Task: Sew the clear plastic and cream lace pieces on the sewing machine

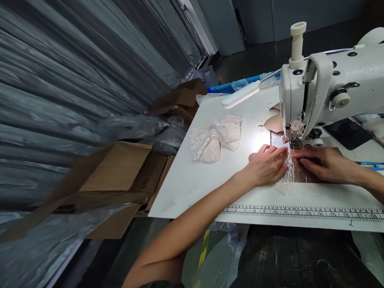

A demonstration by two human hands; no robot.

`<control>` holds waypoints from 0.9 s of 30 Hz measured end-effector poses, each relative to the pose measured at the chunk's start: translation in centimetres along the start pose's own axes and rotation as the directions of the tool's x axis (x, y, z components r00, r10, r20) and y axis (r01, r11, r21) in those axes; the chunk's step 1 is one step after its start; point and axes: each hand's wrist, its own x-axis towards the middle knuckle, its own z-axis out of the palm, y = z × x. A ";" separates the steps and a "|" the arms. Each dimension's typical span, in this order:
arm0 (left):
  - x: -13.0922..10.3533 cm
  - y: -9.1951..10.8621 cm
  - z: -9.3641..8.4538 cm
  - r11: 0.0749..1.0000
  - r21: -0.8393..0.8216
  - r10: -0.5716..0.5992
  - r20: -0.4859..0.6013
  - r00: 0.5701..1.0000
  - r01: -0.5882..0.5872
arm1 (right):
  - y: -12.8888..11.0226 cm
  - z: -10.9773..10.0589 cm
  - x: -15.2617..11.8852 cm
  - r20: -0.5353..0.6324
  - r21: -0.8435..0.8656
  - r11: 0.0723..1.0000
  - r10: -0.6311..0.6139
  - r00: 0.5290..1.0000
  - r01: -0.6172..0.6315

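Observation:
A strip of white lace (pixel 287 178) lies under the needle area of a white sewing machine (pixel 312 84), its lower end trailing onto the table. My left hand (pixel 268 165) rests on the lace from the left, fingers bent and pressed together on it just in front of the presser foot. From the other side, my right hand (pixel 327 163) pinches the lace's edge with thumb and forefinger, close to the needle. The fingertips partly hide the lace. Left of my hands, a gathered cream lace piece (pixel 216 138) sits on the white tabletop (pixel 186 188).
A printed ruler (pixel 288 213) runs along the table's front edge. A lit lamp (pixel 241 95) hangs beside the machine head. Tan pieces (pixel 274 123) lie behind the needle, and a dark flat panel (pixel 348 134) lies under the arm. Open cardboard boxes (pixel 117 166) stand left of the table.

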 end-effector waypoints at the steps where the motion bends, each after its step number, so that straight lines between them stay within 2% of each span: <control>1: 0.2 -0.5 -0.1 0.999 -0.012 0.041 0.011 0.999 -0.040 | 0.3 -0.4 0.3 0.004 -0.017 0.999 0.041 0.999 -0.041; 3: 0.4 -1.3 -0.2 0.995 -0.031 0.094 0.011 0.996 -0.093 | 0.7 -0.7 0.5 -0.024 -0.074 0.993 0.085 0.996 -0.087; 5: 0.4 -1.7 -0.1 0.993 -0.042 0.111 -0.013 0.994 -0.112 | 0.9 -0.3 0.3 -0.089 -0.125 0.990 0.049 0.995 -0.060; 7: 0.2 -1.7 0.1 0.991 -0.060 0.114 -0.055 0.992 -0.117 | 0.8 0.4 -0.1 -0.122 -0.201 0.979 -0.046 0.991 0.021; 10: 0.0 -1.5 0.7 0.987 -0.120 0.090 -0.113 0.990 -0.103 | 0.2 1.3 -0.7 -0.054 -0.351 0.913 -0.240 0.969 0.207; 12: 0.0 -1.5 1.1 0.982 -0.171 0.052 -0.129 0.990 -0.074 | -0.2 1.6 -0.9 -0.020 -0.385 0.876 -0.323 0.946 0.291; 16: -0.1 -1.6 1.7 0.961 -0.276 -0.021 -0.148 0.989 -0.021 | -0.6 2.1 -0.9 -0.042 -0.347 0.904 -0.280 0.959 0.249; 19: -0.2 -1.6 1.7 0.953 -0.304 -0.030 -0.139 0.990 -0.014 | -0.7 2.3 -0.9 0.012 -0.376 0.897 -0.246 0.969 0.232; 23: -0.3 -1.6 1.2 0.967 -0.253 -0.015 -0.098 0.995 -0.011 | -0.9 2.1 -1.0 0.093 -0.392 0.886 -0.231 0.969 0.248; 27: -0.3 -1.9 0.5 0.982 -0.184 0.048 -0.022 0.999 -0.051 | -0.7 1.9 -1.1 0.058 -0.345 0.903 -0.250 0.967 0.254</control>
